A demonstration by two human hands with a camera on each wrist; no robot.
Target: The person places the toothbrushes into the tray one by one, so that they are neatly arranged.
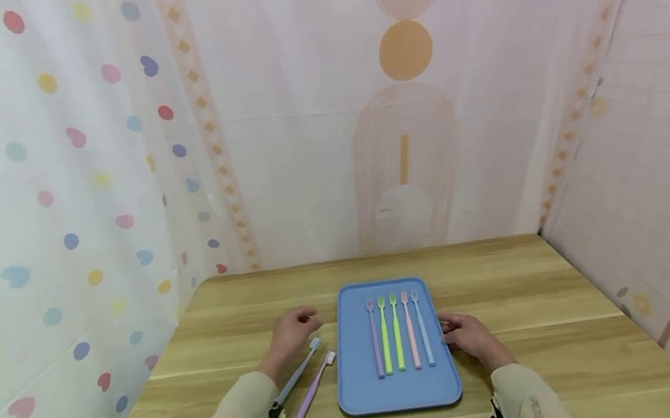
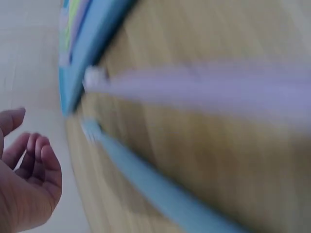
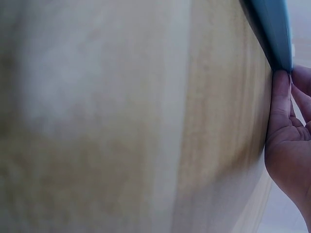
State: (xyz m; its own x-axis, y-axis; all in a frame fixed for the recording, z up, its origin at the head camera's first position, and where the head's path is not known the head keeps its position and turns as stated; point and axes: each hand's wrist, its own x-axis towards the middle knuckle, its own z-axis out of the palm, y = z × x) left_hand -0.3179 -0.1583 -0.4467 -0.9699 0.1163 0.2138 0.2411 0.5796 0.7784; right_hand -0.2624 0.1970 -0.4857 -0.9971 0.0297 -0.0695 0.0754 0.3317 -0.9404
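A blue tray [image 1: 400, 394] lies on the table. Several toothbrushes are lined up in it, heads away from me: a purple one [image 1: 375, 343], two green ones [image 1: 385, 339], a pink one [image 1: 412, 336] and a light blue one [image 1: 423, 332]. My right hand [image 1: 471, 338] grips the tray's right rim; in the right wrist view the thumb [image 3: 281, 97] meets the rim's side. Left of the tray, my left hand [image 1: 291, 337] hovers with loosely bent fingers, holding nothing. Beside its forearm are a blue toothbrush [image 1: 296, 375] and a purple toothbrush [image 1: 311, 396], partly hidden by the sleeve.
The wooden table [image 1: 518, 285] runs back to a patterned curtain [image 1: 307, 171]. Dotted cloth [image 1: 99, 211] hangs along the left side and pale cloth [image 1: 657, 158] along the right.
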